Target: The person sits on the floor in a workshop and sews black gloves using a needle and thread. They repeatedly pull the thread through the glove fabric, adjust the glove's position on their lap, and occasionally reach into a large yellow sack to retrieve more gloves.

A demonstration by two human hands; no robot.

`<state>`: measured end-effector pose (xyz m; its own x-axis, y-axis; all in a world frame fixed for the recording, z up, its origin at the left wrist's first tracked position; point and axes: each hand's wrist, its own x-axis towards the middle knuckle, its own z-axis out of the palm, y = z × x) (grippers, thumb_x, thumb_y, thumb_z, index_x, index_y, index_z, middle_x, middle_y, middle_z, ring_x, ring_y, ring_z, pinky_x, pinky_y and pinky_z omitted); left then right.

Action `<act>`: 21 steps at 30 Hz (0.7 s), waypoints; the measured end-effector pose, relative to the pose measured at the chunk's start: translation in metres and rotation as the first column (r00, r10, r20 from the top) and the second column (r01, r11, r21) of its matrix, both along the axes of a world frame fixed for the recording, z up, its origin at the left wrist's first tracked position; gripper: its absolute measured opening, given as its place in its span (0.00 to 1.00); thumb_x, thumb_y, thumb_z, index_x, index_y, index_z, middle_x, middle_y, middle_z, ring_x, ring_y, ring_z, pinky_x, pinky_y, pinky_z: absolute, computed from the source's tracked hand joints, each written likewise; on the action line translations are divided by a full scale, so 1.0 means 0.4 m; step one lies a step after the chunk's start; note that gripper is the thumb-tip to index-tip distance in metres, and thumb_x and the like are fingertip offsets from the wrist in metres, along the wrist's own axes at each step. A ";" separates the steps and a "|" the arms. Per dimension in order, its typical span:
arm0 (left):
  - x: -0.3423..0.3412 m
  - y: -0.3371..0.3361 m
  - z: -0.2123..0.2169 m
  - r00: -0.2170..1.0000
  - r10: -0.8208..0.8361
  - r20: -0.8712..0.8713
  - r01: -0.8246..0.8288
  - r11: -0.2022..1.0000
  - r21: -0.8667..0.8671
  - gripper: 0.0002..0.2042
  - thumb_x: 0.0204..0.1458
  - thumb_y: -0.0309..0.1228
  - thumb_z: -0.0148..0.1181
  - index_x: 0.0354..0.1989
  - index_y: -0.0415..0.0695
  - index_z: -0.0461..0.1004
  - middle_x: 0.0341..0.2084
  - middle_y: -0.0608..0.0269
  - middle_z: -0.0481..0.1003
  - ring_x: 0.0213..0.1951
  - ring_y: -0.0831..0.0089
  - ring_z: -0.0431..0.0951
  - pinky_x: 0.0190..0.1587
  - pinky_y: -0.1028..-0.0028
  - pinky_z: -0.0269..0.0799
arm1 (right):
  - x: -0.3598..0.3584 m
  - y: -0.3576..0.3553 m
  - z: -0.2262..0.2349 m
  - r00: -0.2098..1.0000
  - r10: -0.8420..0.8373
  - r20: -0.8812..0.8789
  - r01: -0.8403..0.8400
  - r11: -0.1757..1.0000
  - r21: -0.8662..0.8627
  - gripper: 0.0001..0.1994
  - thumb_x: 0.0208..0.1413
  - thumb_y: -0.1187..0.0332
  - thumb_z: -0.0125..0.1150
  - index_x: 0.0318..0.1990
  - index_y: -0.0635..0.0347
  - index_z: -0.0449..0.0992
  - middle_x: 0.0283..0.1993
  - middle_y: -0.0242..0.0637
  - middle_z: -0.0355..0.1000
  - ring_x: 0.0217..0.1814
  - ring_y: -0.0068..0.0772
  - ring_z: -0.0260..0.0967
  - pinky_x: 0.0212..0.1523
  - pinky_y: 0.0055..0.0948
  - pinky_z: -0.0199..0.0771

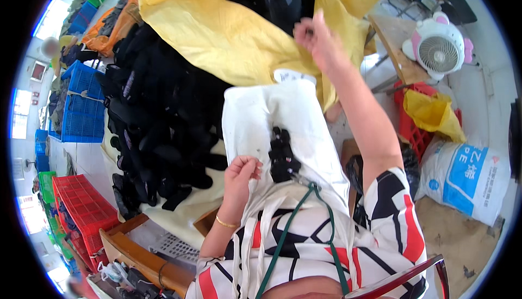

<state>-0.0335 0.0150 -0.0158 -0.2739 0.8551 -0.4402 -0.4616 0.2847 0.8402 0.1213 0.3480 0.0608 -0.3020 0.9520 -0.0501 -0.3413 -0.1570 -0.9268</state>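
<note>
Two hands: both at work over a white cloth (283,119) spread across the lap.
Left hand (241,175): fingers curled, pinching the cloth's near-left edge, seemingly to keep it flat.
Right hand (317,39): raised far right, fingertips pinched on a small dark piece by the yellow sack (217,32).
Black pieces (283,155): small stack, mid-cloth.
Black pile (157,114): left, on the worktop.

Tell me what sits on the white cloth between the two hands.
In the head view, a small stack of black pieces lies on the white cloth, between the left hand and the raised right hand.
</note>
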 end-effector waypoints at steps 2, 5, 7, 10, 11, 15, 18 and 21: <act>0.000 0.001 -0.012 0.997 0.003 -0.073 -0.003 1.000 -0.003 0.05 0.62 0.28 0.55 0.38 0.41 0.76 0.32 0.64 0.79 0.31 0.80 0.76 0.35 0.79 0.73 | 0.013 -0.046 -0.015 0.998 -0.014 0.054 0.008 0.993 0.120 0.26 0.69 0.48 0.47 0.46 0.68 0.75 0.41 0.36 0.73 0.43 0.26 0.71 0.51 0.29 0.72; -0.007 0.012 -0.053 0.977 -0.076 -0.200 0.068 0.997 -0.047 0.05 0.61 0.28 0.56 0.39 0.40 0.76 0.32 0.65 0.79 0.31 0.81 0.75 0.35 0.80 0.72 | 0.056 -0.199 -0.070 0.953 0.154 0.262 -0.192 0.973 0.128 0.22 0.69 0.52 0.49 0.39 0.66 0.76 0.33 0.33 0.72 0.37 0.23 0.69 0.44 0.27 0.72; -0.011 0.022 -0.083 0.937 -0.191 -0.293 0.177 0.981 -0.074 0.05 0.61 0.29 0.57 0.39 0.40 0.76 0.32 0.67 0.79 0.32 0.83 0.75 0.35 0.80 0.71 | 0.120 -0.283 -0.161 0.930 0.202 0.307 -0.198 0.979 -0.043 0.20 0.68 0.55 0.52 0.36 0.65 0.77 0.28 0.30 0.71 0.30 0.21 0.67 0.35 0.24 0.71; 0.004 0.077 -0.099 0.751 -0.305 -0.586 0.353 0.935 -0.034 0.06 0.59 0.28 0.58 0.39 0.38 0.75 0.31 0.61 0.78 0.32 0.74 0.76 0.36 0.76 0.72 | 0.274 -0.366 -0.297 0.952 0.014 0.307 0.066 0.966 -0.249 0.17 0.66 0.57 0.56 0.34 0.64 0.76 0.24 0.27 0.67 0.23 0.19 0.63 0.25 0.22 0.68; 0.012 0.101 -0.097 0.676 -0.291 -0.677 0.391 0.921 -0.006 0.06 0.59 0.28 0.58 0.39 0.38 0.75 0.31 0.59 0.78 0.32 0.72 0.76 0.37 0.74 0.72 | 0.323 -0.381 -0.324 0.960 -0.046 0.275 0.128 0.949 -0.288 0.16 0.66 0.58 0.57 0.33 0.63 0.76 0.24 0.27 0.66 0.22 0.19 0.62 0.24 0.23 0.67; 0.051 0.227 -0.120 0.182 -0.023 -0.983 0.488 0.870 0.070 0.05 0.54 0.22 0.55 0.37 0.39 0.75 0.35 0.51 0.77 0.37 0.57 0.79 0.39 0.64 0.76 | 0.492 -0.462 -0.350 0.937 -0.302 0.177 0.347 0.867 -0.357 0.14 0.67 0.60 0.57 0.32 0.59 0.73 0.22 0.25 0.63 0.22 0.19 0.59 0.24 0.23 0.65; 0.053 0.287 -0.150 -0.181 -0.274 -0.945 0.564 0.758 -0.328 0.08 0.48 0.19 0.55 0.38 0.38 0.73 0.36 0.53 0.76 0.43 0.56 0.78 0.41 0.60 0.76 | 0.555 -0.500 -0.358 0.936 -0.325 0.138 0.352 0.857 -0.375 0.12 0.67 0.62 0.57 0.33 0.59 0.74 0.24 0.26 0.65 0.24 0.18 0.62 0.27 0.21 0.67; 0.027 0.323 -0.157 -0.308 -0.205 -0.929 0.601 0.715 -0.357 0.05 0.49 0.21 0.53 0.34 0.41 0.72 0.32 0.56 0.74 0.41 0.56 0.77 0.39 0.59 0.75 | 0.543 -0.527 -0.358 0.935 -0.296 0.194 0.345 0.884 -0.315 0.08 0.66 0.65 0.58 0.38 0.60 0.76 0.27 0.25 0.68 0.27 0.16 0.64 0.30 0.20 0.69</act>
